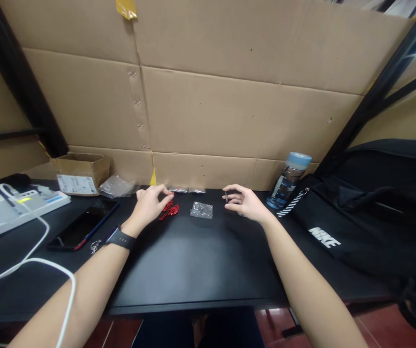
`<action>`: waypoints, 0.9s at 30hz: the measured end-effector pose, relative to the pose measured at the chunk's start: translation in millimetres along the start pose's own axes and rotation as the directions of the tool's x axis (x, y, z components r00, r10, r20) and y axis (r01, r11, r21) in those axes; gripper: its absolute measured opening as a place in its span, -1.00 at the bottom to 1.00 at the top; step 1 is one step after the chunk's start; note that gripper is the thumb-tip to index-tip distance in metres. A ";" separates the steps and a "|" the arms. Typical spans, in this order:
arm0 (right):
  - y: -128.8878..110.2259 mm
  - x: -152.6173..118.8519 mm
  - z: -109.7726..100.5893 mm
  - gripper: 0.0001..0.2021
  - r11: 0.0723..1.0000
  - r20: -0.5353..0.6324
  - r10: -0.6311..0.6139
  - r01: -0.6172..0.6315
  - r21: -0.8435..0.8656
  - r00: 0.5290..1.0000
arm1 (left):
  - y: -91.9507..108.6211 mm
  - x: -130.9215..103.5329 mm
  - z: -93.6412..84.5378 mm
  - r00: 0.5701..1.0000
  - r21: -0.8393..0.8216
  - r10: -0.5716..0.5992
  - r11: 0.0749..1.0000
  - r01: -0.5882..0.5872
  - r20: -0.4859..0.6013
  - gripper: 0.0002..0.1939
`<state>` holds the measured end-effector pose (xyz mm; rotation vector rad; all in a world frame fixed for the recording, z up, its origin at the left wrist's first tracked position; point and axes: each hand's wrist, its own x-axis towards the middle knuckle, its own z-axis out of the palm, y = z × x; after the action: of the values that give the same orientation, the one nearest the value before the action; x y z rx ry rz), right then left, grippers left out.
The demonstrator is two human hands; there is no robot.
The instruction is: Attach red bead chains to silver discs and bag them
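Observation:
My left hand, with a dark watch on its wrist, is closed in a pinch at the far part of the black table. A bit of red shows at its fingertips, above a small heap of red cords. My right hand is curled, its thumb and fingers around a small thin metallic piece whose kind I cannot make out. Between the hands lies a small clear plastic bag with something dark inside. Behind it, two flat little packets rest by the cardboard wall.
On the left are a power strip with white cables, a phone, small metal clasps, an open cardboard box and crumpled plastic. A water bottle and a black bag stand on the right.

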<state>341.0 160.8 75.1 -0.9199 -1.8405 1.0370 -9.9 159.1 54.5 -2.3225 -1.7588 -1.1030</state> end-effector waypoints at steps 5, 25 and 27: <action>-3.3 1.3 18.1 -0.46 0.991 -0.001 -0.068 0.068 0.115 0.998 | 22.0 -5.7 -4.8 0.994 -0.183 0.070 0.979 -0.085 -0.089 -0.81; -19.4 -4.5 83.2 -0.41 0.988 -0.055 -0.127 0.132 0.082 0.990 | 61.6 -21.4 11.9 0.953 -0.187 0.244 0.943 -0.277 -0.180 -0.92; -20.0 -5.6 85.5 -0.41 0.989 -0.077 -0.132 0.137 0.058 0.988 | 63.0 -22.0 13.2 0.954 -0.180 0.239 0.945 -0.272 -0.182 -0.94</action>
<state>262.9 122.1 63.1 -0.7745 -1.7738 0.9605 48.1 123.5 56.6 -2.4068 -1.2995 -1.4294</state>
